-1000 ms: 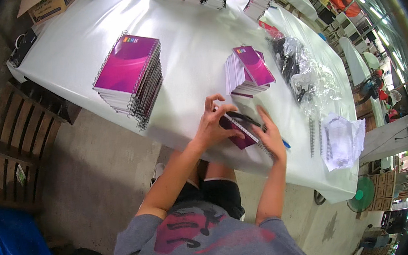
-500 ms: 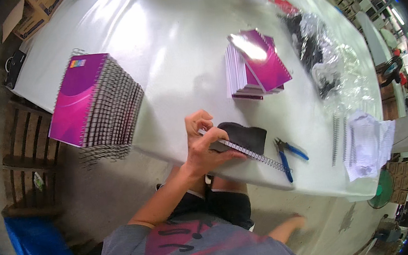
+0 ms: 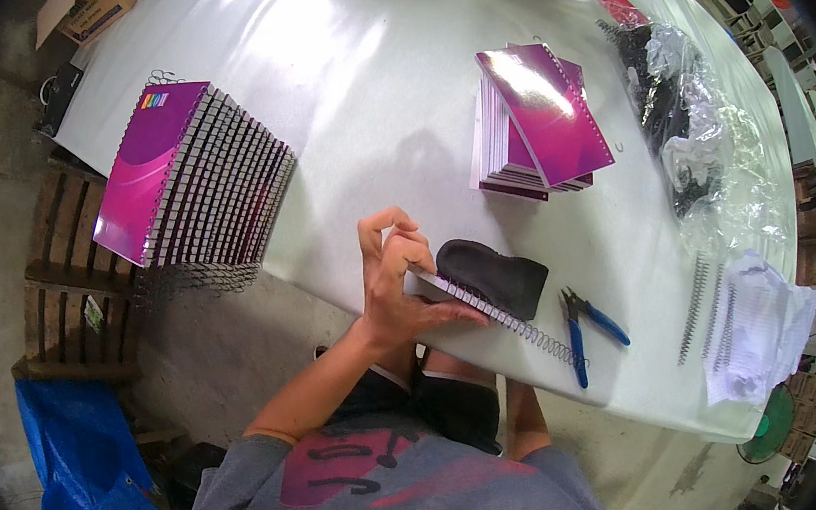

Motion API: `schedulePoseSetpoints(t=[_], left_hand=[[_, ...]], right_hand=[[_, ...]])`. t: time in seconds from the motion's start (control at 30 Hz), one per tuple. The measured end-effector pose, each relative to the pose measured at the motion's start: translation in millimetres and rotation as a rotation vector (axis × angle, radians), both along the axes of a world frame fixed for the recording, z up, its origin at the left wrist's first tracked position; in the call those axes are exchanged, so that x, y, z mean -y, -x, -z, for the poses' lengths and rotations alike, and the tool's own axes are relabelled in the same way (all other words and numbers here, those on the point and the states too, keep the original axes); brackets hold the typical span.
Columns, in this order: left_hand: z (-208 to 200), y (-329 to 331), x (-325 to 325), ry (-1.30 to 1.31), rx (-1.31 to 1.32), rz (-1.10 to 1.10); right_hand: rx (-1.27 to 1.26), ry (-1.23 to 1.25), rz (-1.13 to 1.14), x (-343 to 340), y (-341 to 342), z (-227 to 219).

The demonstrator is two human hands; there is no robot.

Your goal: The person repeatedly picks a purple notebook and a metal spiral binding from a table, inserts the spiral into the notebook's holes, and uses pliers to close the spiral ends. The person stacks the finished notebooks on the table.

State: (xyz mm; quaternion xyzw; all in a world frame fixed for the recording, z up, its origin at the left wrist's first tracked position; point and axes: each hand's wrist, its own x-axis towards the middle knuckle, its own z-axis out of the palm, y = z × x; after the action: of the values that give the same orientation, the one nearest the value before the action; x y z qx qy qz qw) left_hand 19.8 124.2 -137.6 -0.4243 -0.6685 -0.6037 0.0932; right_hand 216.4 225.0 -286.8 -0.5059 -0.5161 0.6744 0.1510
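Note:
My left hand (image 3: 396, 282) is closed on a notebook (image 3: 469, 300) at the table's near edge, holding it tilted with its bound edge up. A metal spiral coil (image 3: 547, 340) runs through that edge, and a loose length of it sticks out past the notebook's right end. Just behind lies a black padded block (image 3: 494, 277) with a rounded end. Pliers with blue handles (image 3: 587, 325) rest to the right of the coil. My right forearm (image 3: 526, 421) goes down beside my leg to the table edge, which hides the hand.
A tall stack of purple spiral notebooks (image 3: 162, 172) stands at left. Purple-covered books (image 3: 548, 113) are piled at the back centre. Clear plastic with black coils (image 3: 679, 113), loose coils (image 3: 693, 308) and crumpled white paper (image 3: 764, 330) lie at right. Wooden pallets (image 3: 77, 262) stand left of the table.
My right arm, stretched out to the right and blurred before, has come in close to my leg. My left hand keeps its hold on the notebook. The whole view has shifted slightly.

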Motion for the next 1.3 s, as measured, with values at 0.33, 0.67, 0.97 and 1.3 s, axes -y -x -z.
schedulePoseSetpoints(t=[0.33, 0.67, 0.97, 1.3], left_hand=[[2.2, 1.1, -1.4, -0.084, 0.006, -0.033], [4.4, -2.9, 1.5, -0.144, 0.125, -0.003], [0.1, 1.4, 5.4, -0.065, 0.037, 0.197], [7.5, -5.1, 21.1, 0.024, 0.025, 0.421]], right_hand=[[0.027, 0.025, -0.001, 17.9, -41.7, -39.9], [0.033, 0.005, -0.022, 32.1, 29.3, -13.1], [0.363, 0.226, -0.551, 25.8, -109.9, -90.9], [-0.082, -0.885, -0.657, -30.9, 30.5, -233.5]])
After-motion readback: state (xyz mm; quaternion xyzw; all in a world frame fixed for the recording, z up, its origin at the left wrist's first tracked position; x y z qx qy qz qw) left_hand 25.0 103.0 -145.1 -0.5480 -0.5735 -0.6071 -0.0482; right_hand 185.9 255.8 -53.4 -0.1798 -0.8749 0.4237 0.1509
